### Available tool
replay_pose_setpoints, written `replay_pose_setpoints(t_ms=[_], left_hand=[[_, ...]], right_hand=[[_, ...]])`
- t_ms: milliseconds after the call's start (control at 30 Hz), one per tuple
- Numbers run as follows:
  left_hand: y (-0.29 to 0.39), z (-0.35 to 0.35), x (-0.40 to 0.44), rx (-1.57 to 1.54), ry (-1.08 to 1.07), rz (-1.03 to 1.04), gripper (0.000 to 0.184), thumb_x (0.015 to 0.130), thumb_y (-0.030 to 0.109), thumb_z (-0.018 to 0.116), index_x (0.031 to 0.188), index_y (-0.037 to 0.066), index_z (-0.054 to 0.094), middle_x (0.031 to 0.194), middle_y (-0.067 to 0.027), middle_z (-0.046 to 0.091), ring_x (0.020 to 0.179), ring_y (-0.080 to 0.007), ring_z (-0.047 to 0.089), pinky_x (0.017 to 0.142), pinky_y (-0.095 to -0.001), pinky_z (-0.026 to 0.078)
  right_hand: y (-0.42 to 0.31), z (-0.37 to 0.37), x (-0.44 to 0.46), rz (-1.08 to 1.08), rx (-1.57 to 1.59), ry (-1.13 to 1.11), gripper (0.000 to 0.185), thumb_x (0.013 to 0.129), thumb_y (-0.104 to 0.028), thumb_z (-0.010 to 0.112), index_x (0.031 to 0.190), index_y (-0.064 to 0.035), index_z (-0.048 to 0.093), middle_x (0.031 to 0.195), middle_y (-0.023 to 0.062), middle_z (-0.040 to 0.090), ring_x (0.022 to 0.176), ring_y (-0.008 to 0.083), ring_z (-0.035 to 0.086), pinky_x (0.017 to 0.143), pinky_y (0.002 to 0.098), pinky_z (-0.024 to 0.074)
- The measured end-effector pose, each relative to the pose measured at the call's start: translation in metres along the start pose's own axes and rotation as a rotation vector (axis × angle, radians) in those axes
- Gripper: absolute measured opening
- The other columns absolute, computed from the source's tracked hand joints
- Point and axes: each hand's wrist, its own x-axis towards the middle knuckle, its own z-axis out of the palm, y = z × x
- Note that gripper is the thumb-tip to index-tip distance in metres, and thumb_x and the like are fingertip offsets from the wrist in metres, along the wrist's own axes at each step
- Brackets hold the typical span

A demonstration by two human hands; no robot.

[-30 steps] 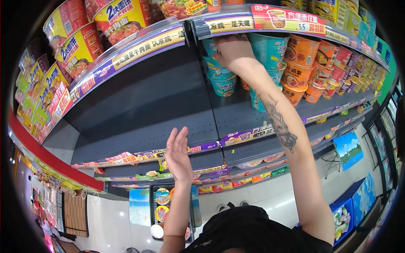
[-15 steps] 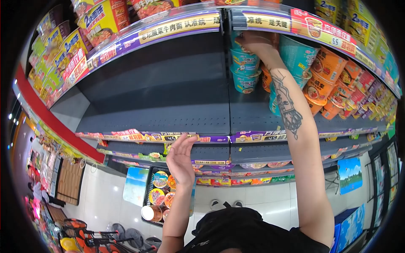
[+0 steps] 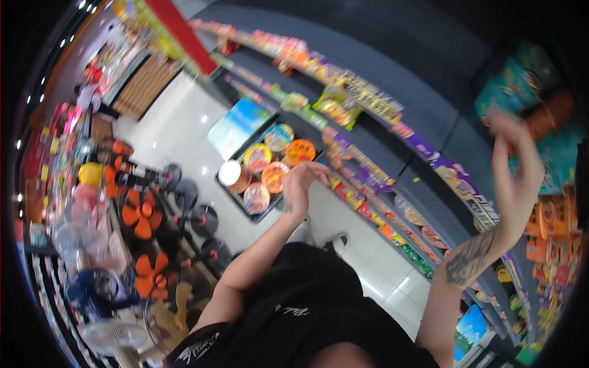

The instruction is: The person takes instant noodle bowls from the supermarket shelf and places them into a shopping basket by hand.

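Note:
My left hand is held over the near side of a black shopping basket, fingers loosely stretched and nothing in them. Round tubs of instant noodles fill the basket, among them an orange tub and a yellow one, along with a white-capped jar. On the right, my right hand is raised before the shelf, blurred, thumb and fingers apart with no item visible between them. Just beyond it are stacked teal noodle cups, also blurred, and a brown-orange cup.
Shelves with a purple price strip run diagonally across the view. A green packet sits on a lower shelf. Orange noodle cups stand at far right. Fans with orange blades stand on the left, beside the tiled floor.
The view has swung left and tilted, so the basket and fans show more fully. My right hand has come out from the upper shelf among the teal cups; my left hand stays near the basket.

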Motion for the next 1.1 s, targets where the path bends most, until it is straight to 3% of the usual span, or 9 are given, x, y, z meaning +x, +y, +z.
replay_pose_setpoints(t_ms=[133,300,600,667,733,767,833,933,1100], left_hand=[[-0.046,-0.069,-0.036,0.086,0.188,-0.176,0.051,0.105,0.031,0.036,0.095,-0.010,0.065,0.078,-0.0137,0.066,0.073,-0.0207,0.065,0.077,-0.0332,0.052],[-0.082,-0.168,-0.079,0.211,0.448,-0.390,0.051,0.104,0.036,0.038,0.096,-0.005,0.067,0.076,-0.0111,0.066,0.073,-0.0202,0.066,0.077,-0.0327,0.054],[-0.077,-0.344,-0.087,0.404,0.582,-0.255,0.031,0.102,0.025,0.053,0.101,-0.002,0.068,0.080,-0.0061,0.067,0.071,-0.0138,0.064,0.069,-0.0287,0.054],[-0.074,-0.371,-0.071,0.821,0.632,-0.141,0.034,0.093,0.026,0.069,0.111,-0.003,0.065,0.097,-0.0124,0.069,0.083,-0.0188,0.065,0.072,-0.0327,0.055],[-0.056,-0.383,-0.047,1.009,0.566,-0.178,0.057,0.081,0.027,0.079,0.126,-0.001,0.057,0.125,-0.0228,0.058,0.107,-0.0285,0.061,0.085,-0.0417,0.054],[-0.055,-0.390,-0.035,1.002,0.553,-0.188,0.057,0.081,0.027,0.079,0.126,-0.001,0.057,0.125,-0.0228,0.058,0.107,-0.0285,0.061,0.085,-0.0417,0.054],[-0.055,-0.399,-0.013,1.259,0.398,0.136,0.084,0.074,0.030,0.084,0.143,0.006,0.043,0.139,-0.0246,0.044,0.126,-0.0417,0.047,0.100,-0.0493,0.045],[-0.053,-0.397,0.014,1.327,0.263,0.117,0.093,0.071,0.031,0.086,0.147,0.008,0.038,0.144,-0.0274,0.038,0.127,-0.0497,0.041,0.106,-0.0558,0.038],[-0.068,-0.410,0.040,1.384,0.207,-0.015,0.085,0.069,0.037,0.084,0.141,0.008,0.048,0.143,-0.0264,0.041,0.128,-0.0477,0.041,0.107,-0.0562,0.037]], right_hand=[[-0.034,0.079,-0.081,0.160,0.585,-0.437,0.018,0.075,0.011,0.060,0.088,0.0009,0.065,0.092,0.0135,0.072,0.085,0.0245,0.071,0.078,0.0307,0.0538],[-0.047,0.248,-0.202,0.585,0.678,-0.780,0.007,0.087,-0.002,0.062,0.094,0.0001,0.064,0.085,0.0141,0.070,0.079,0.0239,0.071,0.071,0.0317,0.0540],[-0.152,0.417,-0.262,0.437,0.690,-1.158,0.017,0.088,-0.014,0.063,0.095,0.0024,0.063,0.086,0.0192,0.071,0.083,0.0317,0.071,0.076,0.0399,0.0553],[-0.172,0.439,-0.260,0.420,0.677,-1.185,0.020,0.089,-0.017,0.063,0.094,0.0028,0.063,0.088,0.0200,0.071,0.085,0.0345,0.070,0.078,0.0421,0.0549],[-0.186,0.458,-0.260,0.408,0.625,-1.204,0.020,0.089,-0.017,0.062,0.095,0.0026,0.062,0.089,0.0205,0.071,0.085,0.0352,0.070,0.078,0.0430,0.0547],[-0.191,0.465,-0.258,0.386,0.578,-1.219,0.021,0.090,-0.018,0.062,0.095,0.0025,0.062,0.090,0.0209,0.071,0.086,0.0359,0.070,0.079,0.0439,0.0545],[-0.205,0.476,-0.257,0.406,0.524,-1.202,0.021,0.090,-0.018,0.062,0.095,0.0026,0.062,0.091,0.0211,0.070,0.087,0.0362,0.070,0.079,0.0446,0.0543],[-0.235,0.471,-0.239,0.449,0.450,-1.174,0.020,0.091,-0.016,0.061,0.096,0.0032,0.061,0.091,0.0218,0.070,0.088,0.0368,0.070,0.078,0.0460,0.0543],[-0.243,0.472,-0.249,0.580,0.646,-1.064,0.017,0.090,-0.012,0.063,0.096,0.0041,0.062,0.085,0.0206,0.070,0.081,0.0332,0.071,0.074,0.0412,0.0560]])
